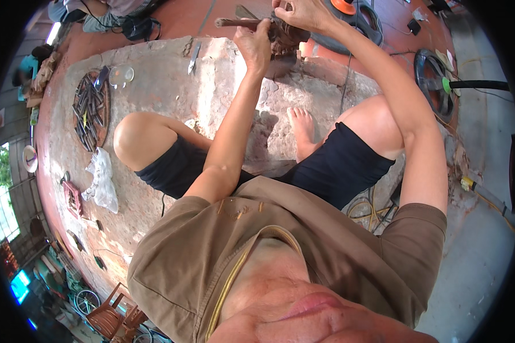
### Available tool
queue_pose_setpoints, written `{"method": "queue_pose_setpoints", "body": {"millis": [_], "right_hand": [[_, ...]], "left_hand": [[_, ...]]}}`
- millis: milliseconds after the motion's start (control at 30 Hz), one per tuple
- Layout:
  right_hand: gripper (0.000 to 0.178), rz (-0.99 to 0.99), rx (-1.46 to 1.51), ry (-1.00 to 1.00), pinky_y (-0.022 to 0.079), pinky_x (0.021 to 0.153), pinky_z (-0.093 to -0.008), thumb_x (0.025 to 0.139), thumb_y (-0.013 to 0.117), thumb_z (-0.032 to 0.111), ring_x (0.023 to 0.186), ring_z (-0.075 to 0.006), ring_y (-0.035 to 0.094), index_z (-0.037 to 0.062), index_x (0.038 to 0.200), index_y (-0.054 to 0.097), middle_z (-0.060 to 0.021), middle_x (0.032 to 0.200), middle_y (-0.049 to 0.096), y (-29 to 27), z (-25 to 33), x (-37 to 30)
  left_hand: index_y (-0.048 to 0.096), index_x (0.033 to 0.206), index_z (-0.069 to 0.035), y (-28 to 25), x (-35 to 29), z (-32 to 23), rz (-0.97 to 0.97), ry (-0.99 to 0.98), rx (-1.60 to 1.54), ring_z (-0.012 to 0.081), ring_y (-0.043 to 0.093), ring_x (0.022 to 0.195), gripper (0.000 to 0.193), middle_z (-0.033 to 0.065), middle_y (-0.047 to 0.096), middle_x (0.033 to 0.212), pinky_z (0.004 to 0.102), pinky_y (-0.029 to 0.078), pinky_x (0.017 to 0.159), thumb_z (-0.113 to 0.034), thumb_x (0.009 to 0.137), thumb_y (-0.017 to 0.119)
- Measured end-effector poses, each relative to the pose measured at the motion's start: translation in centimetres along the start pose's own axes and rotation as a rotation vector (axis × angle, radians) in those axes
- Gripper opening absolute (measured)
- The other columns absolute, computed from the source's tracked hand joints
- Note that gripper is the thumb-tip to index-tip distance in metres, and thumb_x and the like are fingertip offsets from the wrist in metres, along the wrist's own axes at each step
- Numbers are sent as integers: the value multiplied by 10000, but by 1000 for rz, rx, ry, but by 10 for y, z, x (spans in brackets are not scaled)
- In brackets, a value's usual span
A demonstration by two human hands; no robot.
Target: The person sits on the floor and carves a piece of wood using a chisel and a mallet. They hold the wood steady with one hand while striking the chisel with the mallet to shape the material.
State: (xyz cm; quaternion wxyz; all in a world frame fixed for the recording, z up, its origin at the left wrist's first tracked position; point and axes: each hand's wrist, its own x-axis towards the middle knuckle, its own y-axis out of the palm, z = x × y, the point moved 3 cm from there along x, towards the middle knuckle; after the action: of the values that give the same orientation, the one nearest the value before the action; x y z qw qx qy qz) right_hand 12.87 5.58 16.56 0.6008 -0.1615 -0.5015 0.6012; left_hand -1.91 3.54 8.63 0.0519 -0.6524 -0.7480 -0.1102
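Brown bar (228, 23) at top of view, lying roughly level, its right end near a dark, rough metal block (289, 39); whether the two touch, cannot tell. Left hand (253, 48) has its grip closed around the bar near that end. Right hand (303, 12) is raised at the upper edge, fingers bent, just above the block; cannot tell whether its grip holds anything. Block sits ahead of a bare foot (301, 127), by the edge of a worn concrete slab (160, 66). Left along the slab: knife (194, 57), clear round dish (122, 76), then a round tray (105, 130) heaped with dark rods (89, 108). Nearer the body, a crumpled clear plastic bag (102, 180) beside a pink basket (71, 200). Far right, a black hose (480, 85) with green fitting (446, 85).
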Motion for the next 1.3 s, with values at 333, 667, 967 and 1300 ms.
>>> {"method": "queue_pose_setpoints", "body": {"millis": [333,667,967,1300], "right_hand": [[286,115,20,36,549,669,-436,871,609,328,734,-345,702,63,958,671,-164,777,705,-10,5,-1],[236,-10,-364,-410,526,598,-459,924,547,274,721,-367,676,63,886,646,-169,790,681,-6,-19,5],[246,-11,-52,7,504,668,-499,920,531,278,754,-414,660,71,862,650,-227,793,665,-10,-13,10],[272,-23,-159,-33,503,661,-518,959,509,295,795,-423,656,50,946,626,-220,842,661,7,-25,24]], "left_hand": [[686,908,21,4,12,8,-48,59,-183,118,610,699,112,53,695,794,281,493,662,-70,846,708],[678,869,-2,15,-27,3,27,293,-30,113,563,699,85,16,640,757,271,469,666,-45,830,740],[688,807,6,13,-1,22,85,421,234,119,588,752,119,39,681,802,288,473,704,-68,803,781],[697,835,-4,6,25,9,18,187,-88,182,583,798,154,69,674,826,359,399,784,-139,810,768]]}}
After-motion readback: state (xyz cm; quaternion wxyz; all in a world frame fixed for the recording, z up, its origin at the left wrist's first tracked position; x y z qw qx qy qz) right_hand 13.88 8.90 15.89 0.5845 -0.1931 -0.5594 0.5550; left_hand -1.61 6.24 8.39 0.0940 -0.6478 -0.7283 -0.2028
